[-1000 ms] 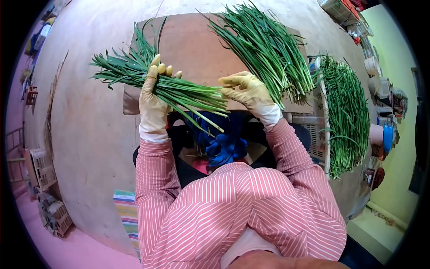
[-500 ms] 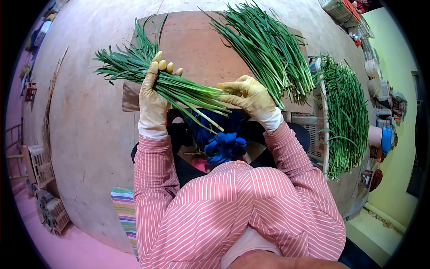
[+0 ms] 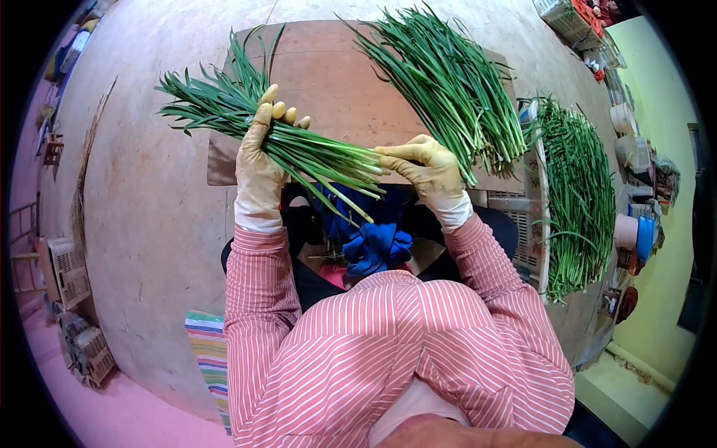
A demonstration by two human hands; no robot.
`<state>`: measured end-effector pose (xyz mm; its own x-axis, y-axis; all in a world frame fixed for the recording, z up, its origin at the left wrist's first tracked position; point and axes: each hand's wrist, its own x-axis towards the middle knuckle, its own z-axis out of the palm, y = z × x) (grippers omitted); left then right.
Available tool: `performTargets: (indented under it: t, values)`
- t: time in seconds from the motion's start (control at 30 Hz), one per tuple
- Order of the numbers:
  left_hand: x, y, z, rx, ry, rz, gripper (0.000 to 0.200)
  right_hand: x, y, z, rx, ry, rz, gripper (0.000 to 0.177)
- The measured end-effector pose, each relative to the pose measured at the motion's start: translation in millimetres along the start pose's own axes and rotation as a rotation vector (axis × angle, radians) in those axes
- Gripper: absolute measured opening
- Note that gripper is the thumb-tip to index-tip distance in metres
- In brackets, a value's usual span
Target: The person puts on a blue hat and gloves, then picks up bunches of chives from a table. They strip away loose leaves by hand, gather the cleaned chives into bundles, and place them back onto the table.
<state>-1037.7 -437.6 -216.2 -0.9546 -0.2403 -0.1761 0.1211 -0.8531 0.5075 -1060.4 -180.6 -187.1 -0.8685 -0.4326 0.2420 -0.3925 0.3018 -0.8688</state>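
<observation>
A bunch of garlic chives [image 3: 325,149] lies across my gloved left hand [image 3: 259,164], which is wrapped round the middle of it. The dark green leaf tips fan out to the left, and the pale stem ends point right. At those stem ends, the thumb and forefinger of my gloved right hand [image 3: 432,173] are pinched together on the tip of a stem. A few stems hang lower than the others below the bunch. Beyond my right hand, a larger pile of garlic chives [image 3: 452,86] rests on the brown board [image 3: 321,75].
To the right stands a plastic crate [image 3: 529,224] heaped with more green chives [image 3: 575,201]. A blue cloth [image 3: 377,246] is between my knees. A striped mat [image 3: 207,351] lies on the floor at left, with crates [image 3: 69,272] farther off.
My right thumb and forefinger have closed at the stem ends, where the fingers were looser before. The left hand keeps the bunch in nearly the same place.
</observation>
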Motion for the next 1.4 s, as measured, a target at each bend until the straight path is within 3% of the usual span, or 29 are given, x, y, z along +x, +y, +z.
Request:
performTargets:
  t: [0.13,0.2,0.3,0.43,0.53,0.6,0.63,0.73,0.8,0.87,0.93,1.0,1.03,1.1,1.23,1.4]
  values:
    - [-1.2,-0.9,3.2,0.014,-0.021,-0.014,0.037,-5.0,-1.6,-0.7,0.069,0.045,0.052,0.014]
    - [-0.6,-0.6,1.8,0.022,-0.015,-0.019,0.037,-8.3,-4.4,-4.6,0.245,0.036,0.312,0.016]
    - [1.8,3.1,-5.4,-0.016,-0.025,0.002,0.036,-13.1,1.2,-15.3,0.232,0.101,0.447,0.016]
    - [1.5,11.3,-7.1,-0.030,-0.012,0.049,0.035,-27.1,30.8,-31.1,0.134,0.162,0.495,0.018]
    - [-1.1,11.4,-0.1,-0.010,0.014,0.069,0.033,-26.3,36.8,-36.0,0.314,0.141,0.609,0.028]
    - [-1.4,10.2,0.9,0.001,0.048,0.061,0.033,-15.2,18.4,-26.5,-0.183,0.041,0.123,0.035]
    - [-0.4,9.0,-0.4,0.004,0.046,0.057,0.033,-4.6,-0.1,-19.0,-0.188,0.014,0.009,0.043]
    - [2.6,5.6,-4.5,-0.004,0.030,0.007,0.034,4.5,-0.2,-1.8,-0.139,-0.150,-0.002,0.046]
    - [1.4,5.9,-4.4,-0.017,0.042,-0.015,0.034,10.7,0.3,2.8,-0.043,-0.189,-0.016,0.040]
    - [1.4,7.2,-5.5,-0.022,0.048,-0.018,0.034,13.1,4.2,7.6,0.175,-0.204,0.138,0.029]
    - [0.8,7.8,-2.9,-0.023,0.072,-0.039,0.035,16.1,5.2,10.0,0.209,-0.192,0.149,0.019]
    - [2.4,7.0,-3.1,-0.023,0.060,-0.052,0.035,19.4,12.8,7.9,-0.077,-0.194,-0.145,0.019]
    - [2.6,6.2,-4.0,-0.021,0.046,-0.063,0.035,20.1,15.6,6.3,-0.079,-0.199,-0.142,0.019]
    - [2.7,3.6,-3.4,0.000,0.043,-0.080,0.035,21.6,18.6,4.5,-0.366,-0.296,-0.358,0.016]
    - [0.6,-4.8,-1.9,0.049,0.051,-0.130,0.037,23.3,7.6,4.7,-0.647,-0.424,-0.427,0.010]
    - [1.2,-23.7,-2.0,0.077,-0.005,-0.273,0.041,37.8,-11.7,12.0,-0.547,-0.307,-0.475,0.009]
